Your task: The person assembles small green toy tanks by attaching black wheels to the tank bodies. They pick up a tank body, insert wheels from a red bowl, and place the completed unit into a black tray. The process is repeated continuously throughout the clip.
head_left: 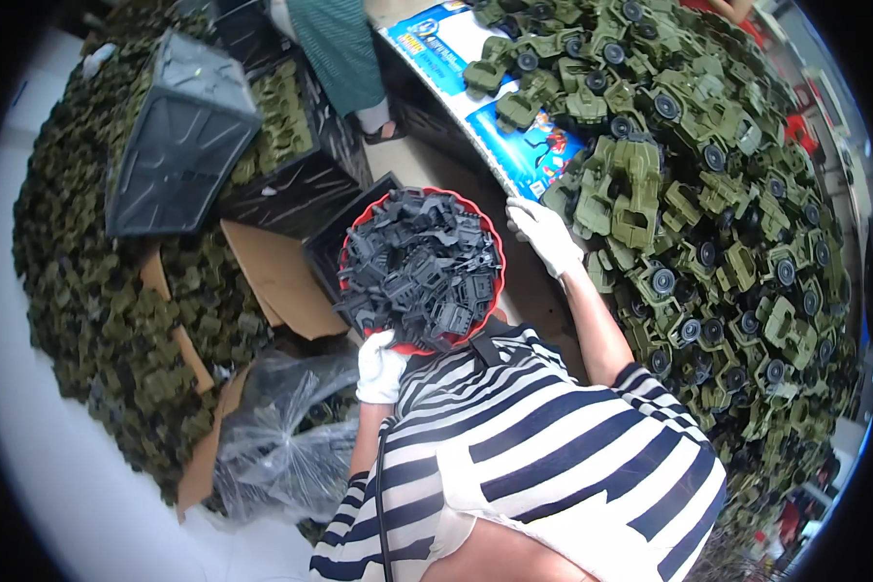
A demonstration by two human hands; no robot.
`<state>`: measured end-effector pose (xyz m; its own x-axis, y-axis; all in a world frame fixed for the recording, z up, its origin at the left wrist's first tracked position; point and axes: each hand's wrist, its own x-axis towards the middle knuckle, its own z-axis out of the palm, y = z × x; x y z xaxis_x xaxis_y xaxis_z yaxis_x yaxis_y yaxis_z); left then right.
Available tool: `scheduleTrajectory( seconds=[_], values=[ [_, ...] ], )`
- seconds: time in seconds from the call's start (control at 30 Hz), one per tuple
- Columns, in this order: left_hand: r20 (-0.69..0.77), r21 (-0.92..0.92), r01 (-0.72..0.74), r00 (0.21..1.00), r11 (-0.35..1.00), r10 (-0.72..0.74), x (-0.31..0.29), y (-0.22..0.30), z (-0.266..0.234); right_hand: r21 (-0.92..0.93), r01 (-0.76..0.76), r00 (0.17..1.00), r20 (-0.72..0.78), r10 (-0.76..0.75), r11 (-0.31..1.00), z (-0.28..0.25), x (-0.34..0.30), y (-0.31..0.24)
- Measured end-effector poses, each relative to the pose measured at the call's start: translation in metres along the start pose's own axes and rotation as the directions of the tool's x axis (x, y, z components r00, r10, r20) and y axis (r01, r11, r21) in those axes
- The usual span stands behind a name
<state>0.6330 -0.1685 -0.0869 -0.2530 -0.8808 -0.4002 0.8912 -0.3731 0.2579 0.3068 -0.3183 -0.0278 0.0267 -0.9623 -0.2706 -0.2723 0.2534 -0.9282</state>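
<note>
A round red basket (501, 254) full of dark grey plastic toy parts (422, 262) is close in front of my body. My left hand (380, 369), in a white glove, is closed on its near left rim. My right hand (545, 238), also gloved in white, is at the near corner of a blue and white printed sheet (514, 145), its fingers together against the edge. Beside that hand lies a big heap of green toy jeeps (630, 189) with black wheels, covering part of the sheet.
At the left are a large pile of green toy parts (87, 291), a tilted grey crate (179, 145), cardboard flaps (279, 276) and a clear plastic bag (286, 441). A black crate (301, 184) holds more green parts. A person's sandalled foot (381, 128) is on the floor ahead.
</note>
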Motion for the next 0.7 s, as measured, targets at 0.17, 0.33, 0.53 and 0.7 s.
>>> scheduleTrajectory(
  seconds=[0.17, 0.33, 0.53, 0.7],
  values=[
    [0.009, 0.073, 0.006, 1.0, 0.997, -0.007, 0.059, 0.037, -0.009, -0.493, 0.041, 0.927, -0.305, -0.217, 0.869, -0.013, 0.084, -0.028],
    [0.001, 0.085, 0.082, 0.997, 0.993, -0.082, 0.116, 0.046, 0.006, -0.841, -0.08, 0.858, -0.331, -0.392, 0.536, -0.018, 0.166, -0.071],
    [0.009, 0.097, 0.123, 0.992, 0.988, -0.125, 0.172, 0.031, 0.029, -0.834, -0.311, 0.886, -0.428, -0.178, 0.456, -0.032, 0.213, -0.068],
    [0.008, 0.112, 0.201, 0.979, 0.973, -0.203, 0.203, 0.024, 0.028, -0.7, -0.279, 0.912, -0.407, -0.046, 0.657, -0.054, 0.207, -0.097]
  ],
)
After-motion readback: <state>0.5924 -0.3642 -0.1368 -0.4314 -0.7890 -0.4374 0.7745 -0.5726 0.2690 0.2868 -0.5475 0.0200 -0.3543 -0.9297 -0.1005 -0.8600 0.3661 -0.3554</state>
